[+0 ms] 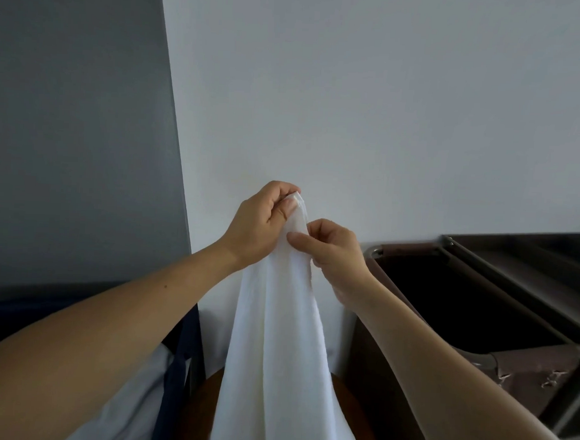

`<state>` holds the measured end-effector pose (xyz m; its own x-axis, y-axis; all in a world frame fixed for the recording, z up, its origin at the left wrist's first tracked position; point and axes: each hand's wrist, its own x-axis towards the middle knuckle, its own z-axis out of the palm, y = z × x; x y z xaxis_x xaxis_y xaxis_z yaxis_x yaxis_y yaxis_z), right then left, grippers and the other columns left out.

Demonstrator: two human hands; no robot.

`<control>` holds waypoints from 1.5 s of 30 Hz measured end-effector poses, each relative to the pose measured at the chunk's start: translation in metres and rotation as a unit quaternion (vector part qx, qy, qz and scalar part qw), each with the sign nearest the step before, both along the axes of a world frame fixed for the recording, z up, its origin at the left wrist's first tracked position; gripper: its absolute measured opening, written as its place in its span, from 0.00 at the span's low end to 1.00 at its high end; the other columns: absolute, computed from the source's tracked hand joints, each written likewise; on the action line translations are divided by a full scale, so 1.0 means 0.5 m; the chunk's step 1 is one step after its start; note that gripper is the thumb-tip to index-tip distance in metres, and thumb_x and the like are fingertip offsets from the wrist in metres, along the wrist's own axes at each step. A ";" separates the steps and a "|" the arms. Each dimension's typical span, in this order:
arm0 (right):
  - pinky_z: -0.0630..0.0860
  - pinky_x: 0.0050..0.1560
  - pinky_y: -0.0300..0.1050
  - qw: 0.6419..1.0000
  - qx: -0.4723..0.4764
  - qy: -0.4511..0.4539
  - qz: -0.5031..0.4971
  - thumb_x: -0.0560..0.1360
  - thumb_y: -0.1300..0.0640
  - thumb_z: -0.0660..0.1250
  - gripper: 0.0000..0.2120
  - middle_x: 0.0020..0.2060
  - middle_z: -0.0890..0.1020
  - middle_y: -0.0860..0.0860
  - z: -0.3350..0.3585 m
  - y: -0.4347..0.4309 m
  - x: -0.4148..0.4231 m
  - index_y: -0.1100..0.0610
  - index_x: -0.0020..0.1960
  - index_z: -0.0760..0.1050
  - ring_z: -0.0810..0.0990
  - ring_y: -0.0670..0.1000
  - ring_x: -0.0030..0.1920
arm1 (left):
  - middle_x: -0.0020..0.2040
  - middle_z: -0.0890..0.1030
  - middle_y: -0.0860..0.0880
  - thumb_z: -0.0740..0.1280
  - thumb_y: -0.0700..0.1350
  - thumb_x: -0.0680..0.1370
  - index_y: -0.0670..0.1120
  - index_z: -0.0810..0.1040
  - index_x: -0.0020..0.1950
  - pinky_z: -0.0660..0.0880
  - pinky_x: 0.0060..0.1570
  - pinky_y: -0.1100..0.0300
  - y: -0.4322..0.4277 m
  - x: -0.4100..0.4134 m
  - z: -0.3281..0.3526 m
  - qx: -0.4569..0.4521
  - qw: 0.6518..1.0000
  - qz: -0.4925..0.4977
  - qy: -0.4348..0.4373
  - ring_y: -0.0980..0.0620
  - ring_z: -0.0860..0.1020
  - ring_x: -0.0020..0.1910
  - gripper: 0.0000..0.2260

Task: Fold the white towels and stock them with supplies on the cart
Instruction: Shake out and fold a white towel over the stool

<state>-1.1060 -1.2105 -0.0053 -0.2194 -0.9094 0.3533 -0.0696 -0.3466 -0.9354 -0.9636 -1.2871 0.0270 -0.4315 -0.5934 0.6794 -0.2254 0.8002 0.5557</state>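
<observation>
With my left grip point(258, 225) pinching the top corner of the limp white terry towel point(277, 335) that hangs near the brown fabric-bagged cart point(534, 370), my right grip point(333, 255), pinching just below, should slide along the hem, keeping it taut.

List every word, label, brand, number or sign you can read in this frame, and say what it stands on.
None: no readable text appears anywhere in this view.
The white towel, gripped at its top by the left hand and pinched by the right hand, shows no tag or print.
The cart and the wall bear no visible lettering.
</observation>
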 end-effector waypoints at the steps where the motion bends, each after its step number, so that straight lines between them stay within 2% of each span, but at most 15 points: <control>1: 0.71 0.33 0.34 1.000 0.006 0.014 0.010 0.69 0.53 0.76 0.10 0.29 0.76 0.44 -0.004 0.001 -0.003 0.52 0.34 0.78 0.74 0.42 0.30 | 0.56 0.78 0.57 0.59 0.44 0.84 0.46 0.75 0.64 0.69 0.54 0.75 0.001 0.003 0.006 -0.005 1.000 0.002 0.009 0.68 0.75 0.54 0.11; 5: 0.73 0.58 0.42 0.994 0.037 0.105 0.002 0.72 0.50 0.75 0.09 0.50 0.79 0.42 -0.032 -0.002 -0.022 0.52 0.35 0.83 0.79 0.45 0.52 | 0.54 0.79 0.57 0.60 0.43 0.84 0.45 0.76 0.63 0.70 0.55 0.73 -0.008 0.021 0.039 -0.019 0.999 0.014 0.038 0.65 0.76 0.52 0.10; 7: 0.72 0.62 0.39 0.985 0.050 0.163 0.029 0.75 0.52 0.73 0.08 0.57 0.78 0.41 -0.047 -0.003 -0.028 0.56 0.41 0.86 0.79 0.43 0.58 | 0.53 0.79 0.59 0.60 0.43 0.84 0.45 0.76 0.63 0.69 0.54 0.74 -0.012 0.026 0.051 -0.028 0.999 0.021 0.042 0.68 0.76 0.52 0.10; 12: 0.68 0.40 0.41 0.979 0.073 0.188 -0.002 0.78 0.52 0.70 0.15 0.32 0.75 0.47 -0.064 0.009 -0.032 0.61 0.37 0.79 0.72 0.45 0.35 | 0.54 0.79 0.57 0.60 0.44 0.84 0.45 0.76 0.63 0.68 0.54 0.76 -0.026 0.039 0.069 -0.037 0.998 0.036 0.045 0.64 0.77 0.53 0.10; 14: 0.72 0.41 0.45 0.947 0.075 0.308 -0.057 0.78 0.50 0.68 0.15 0.35 0.78 0.50 -0.055 0.004 -0.033 0.57 0.37 0.79 0.74 0.48 0.37 | 0.54 0.79 0.55 0.60 0.44 0.84 0.44 0.76 0.64 0.68 0.53 0.76 -0.027 0.042 0.068 -0.036 0.997 0.047 0.045 0.60 0.77 0.53 0.11; 16: 0.75 0.45 0.49 0.878 0.062 0.457 -0.125 0.78 0.47 0.65 0.15 0.39 0.78 0.50 -0.043 -0.007 -0.030 0.55 0.37 0.77 0.76 0.53 0.44 | 0.54 0.79 0.55 0.60 0.45 0.84 0.44 0.75 0.64 0.68 0.53 0.77 -0.023 0.037 0.064 -0.042 0.997 0.051 0.045 0.60 0.76 0.52 0.11; 19: 0.69 0.42 0.45 0.814 -0.051 0.539 -0.213 0.77 0.48 0.64 0.14 0.39 0.76 0.45 -0.034 -0.010 -0.027 0.55 0.38 0.77 0.73 0.53 0.47 | 0.51 0.79 0.56 0.60 0.45 0.84 0.44 0.75 0.64 0.67 0.50 0.77 -0.021 0.031 0.072 -0.057 0.995 0.057 0.053 0.68 0.75 0.48 0.11; 22: 0.69 0.51 0.45 0.790 -0.021 0.603 -0.109 0.75 0.48 0.67 0.11 0.48 0.75 0.45 -0.074 -0.010 -0.046 0.52 0.41 0.83 0.71 0.52 0.53 | 0.50 0.78 0.57 0.60 0.45 0.84 0.44 0.76 0.63 0.67 0.48 0.79 -0.031 0.042 0.093 -0.062 0.991 0.082 0.083 0.72 0.74 0.46 0.11; 24: 0.70 0.58 0.48 0.827 0.076 0.557 -0.006 0.75 0.50 0.68 0.09 0.48 0.74 0.43 -0.111 -0.007 -0.045 0.50 0.52 0.83 0.71 0.50 0.54 | 0.51 0.77 0.59 0.60 0.44 0.84 0.43 0.76 0.63 0.66 0.49 0.79 -0.037 0.048 0.101 -0.059 0.989 0.091 0.098 0.74 0.73 0.47 0.11; 26: 0.72 0.62 0.49 0.902 0.089 0.421 -0.020 0.75 0.51 0.69 0.16 0.54 0.77 0.43 -0.109 -0.014 -0.028 0.49 0.62 0.79 0.74 0.48 0.56 | 0.51 0.77 0.61 0.60 0.44 0.84 0.44 0.76 0.63 0.67 0.50 0.78 -0.036 0.043 0.097 -0.053 0.992 0.075 0.088 0.73 0.74 0.47 0.10; 30: 0.78 0.57 0.49 0.984 0.063 0.167 0.025 0.69 0.47 0.70 0.11 0.53 0.81 0.51 -0.047 -0.028 0.005 0.44 0.52 0.82 0.81 0.50 0.53 | 0.53 0.78 0.60 0.60 0.44 0.84 0.46 0.75 0.63 0.69 0.53 0.76 -0.028 0.020 0.073 -0.032 0.998 0.026 0.050 0.70 0.75 0.51 0.09; 34: 0.79 0.55 0.52 0.996 0.038 0.080 -0.012 0.63 0.48 0.75 0.17 0.57 0.76 0.51 -0.041 -0.019 0.015 0.57 0.47 0.80 0.81 0.57 0.52 | 0.54 0.78 0.60 0.60 0.44 0.84 0.46 0.75 0.63 0.68 0.54 0.76 -0.045 0.026 0.062 -0.033 0.998 0.026 0.052 0.71 0.75 0.53 0.10; 38: 0.74 0.44 0.40 0.993 -0.048 0.088 -0.064 0.61 0.53 0.74 0.09 0.49 0.75 0.44 -0.040 -0.007 0.023 0.47 0.37 0.74 0.76 0.47 0.43 | 0.53 0.77 0.62 0.59 0.44 0.84 0.46 0.75 0.63 0.66 0.51 0.80 -0.065 0.044 0.048 -0.033 0.998 0.045 0.041 0.74 0.74 0.51 0.10; 42: 0.78 0.45 0.54 0.985 0.044 -0.079 0.148 0.63 0.58 0.76 0.15 0.43 0.81 0.57 -0.031 -0.001 0.012 0.57 0.47 0.76 0.80 0.57 0.42 | 0.51 0.76 0.63 0.60 0.43 0.84 0.46 0.76 0.60 0.66 0.50 0.79 -0.085 0.050 0.042 -0.021 0.995 0.067 0.075 0.74 0.73 0.48 0.08; 45: 0.80 0.43 0.47 0.971 0.093 -0.138 0.174 0.68 0.59 0.72 0.07 0.43 0.81 0.58 -0.052 0.007 -0.027 0.58 0.45 0.78 0.81 0.55 0.40 | 0.50 0.76 0.63 0.60 0.43 0.84 0.47 0.76 0.59 0.66 0.50 0.79 -0.094 0.061 0.041 -0.035 0.994 0.078 0.074 0.74 0.73 0.48 0.07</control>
<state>-1.1193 -1.2072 -0.0312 0.0506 -0.9878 0.1474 0.2828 -0.1274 -0.9507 -0.9328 -1.3339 0.0477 -0.2309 -0.5947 0.7700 -0.2700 0.7995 0.5365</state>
